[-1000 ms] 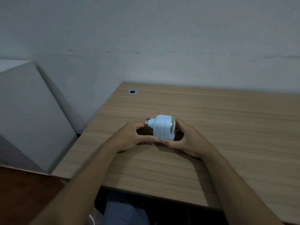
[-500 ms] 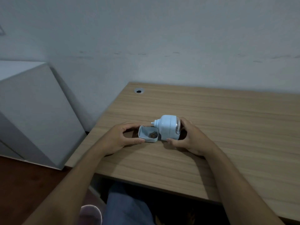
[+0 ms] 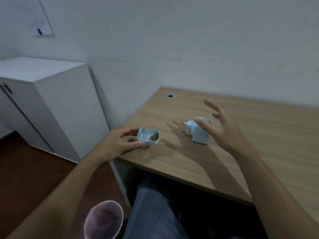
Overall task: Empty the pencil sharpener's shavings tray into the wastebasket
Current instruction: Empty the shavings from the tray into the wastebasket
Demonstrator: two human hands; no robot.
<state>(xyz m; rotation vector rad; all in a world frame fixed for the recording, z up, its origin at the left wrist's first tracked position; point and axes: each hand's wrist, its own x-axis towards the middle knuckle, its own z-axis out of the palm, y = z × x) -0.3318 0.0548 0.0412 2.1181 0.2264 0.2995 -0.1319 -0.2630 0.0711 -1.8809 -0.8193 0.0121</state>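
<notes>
Both forearms were bare from the near edge of the view to the wrists, with no sleeve showing. The left hand (image 3: pixel 119 144) and the right hand (image 3: pixel 224 130) wore no glove, ring, watch or band that could be seen. Each showed slim fingers (image 3: pixel 211 104) with short nails. At 6 o'clock, the person's lap was covered in blue-grey trousers (image 3: pixel 155 209), the cloth smooth and slightly creased over the thigh, blurred towards the bottom edge.

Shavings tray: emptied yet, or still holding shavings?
Not emptied. The shavings tray, held in the left hand, has brown shavings inside.
</notes>
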